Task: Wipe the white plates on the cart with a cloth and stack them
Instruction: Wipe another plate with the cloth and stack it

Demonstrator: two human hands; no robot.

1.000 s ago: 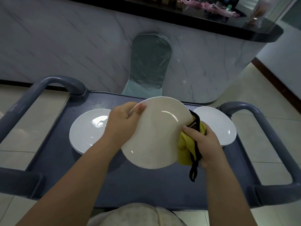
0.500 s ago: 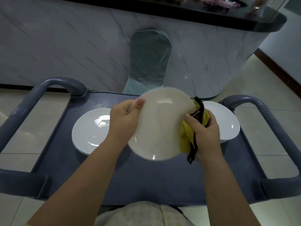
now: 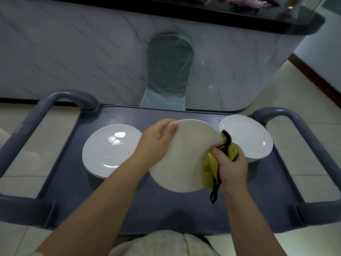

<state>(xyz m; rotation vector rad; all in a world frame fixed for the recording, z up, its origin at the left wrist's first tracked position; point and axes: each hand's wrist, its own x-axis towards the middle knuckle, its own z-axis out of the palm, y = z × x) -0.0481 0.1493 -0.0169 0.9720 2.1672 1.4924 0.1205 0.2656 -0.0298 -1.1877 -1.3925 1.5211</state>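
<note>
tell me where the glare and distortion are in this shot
Head view: bright reflections glare on the left plate, and there is a small glint on the right plate. The held plate shows none and, like the cloth, looks sharp. The wide lens bows the cart handles and the counter edge. The light is dim overall.

Left hand [image 3: 156, 143] and right hand [image 3: 232, 167] bare, both forearms [image 3: 103, 204] uncovered down to the frame edge. Torso at the bottom edge: pale cream garment [image 3: 166, 244], faint yellowish pattern, vertical seam down the middle. Sliver of dark fabric at its right side.
</note>
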